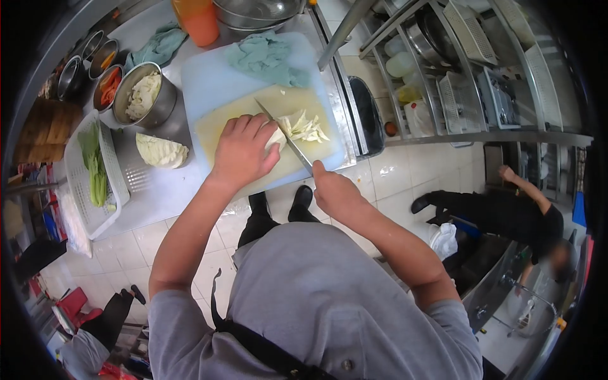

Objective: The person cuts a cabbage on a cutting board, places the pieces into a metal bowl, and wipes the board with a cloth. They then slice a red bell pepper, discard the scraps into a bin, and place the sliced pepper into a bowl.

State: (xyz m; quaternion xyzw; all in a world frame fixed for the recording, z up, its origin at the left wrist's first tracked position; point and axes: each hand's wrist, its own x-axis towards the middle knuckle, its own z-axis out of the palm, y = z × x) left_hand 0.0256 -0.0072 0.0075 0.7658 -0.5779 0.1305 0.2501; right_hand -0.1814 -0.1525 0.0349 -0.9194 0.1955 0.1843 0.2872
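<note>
My right hand (339,193) is wrapped round the handle of a kitchen knife (292,144), its blade slanting away to the upper left. Bent fingers of my left hand (244,151) press a piece of cabbage (273,138) against the board, right beside the blade. My palm and fingers hide much of that piece. To the right of the blade lie cut cabbage strips (307,128). Under everything is a yellowish cutting board (212,130), resting on a larger pale blue board (196,79). A cabbage wedge (161,151) sits on the metal counter to the left.
A steel pot (166,101) holds chopped cabbage, near smaller bowls. A white basket (117,212) contains green vegetables. A green cloth (269,57) lies at the board's far end. Shelving (468,136) stands right; one person (500,215) is at a sink, another (95,342) lower left.
</note>
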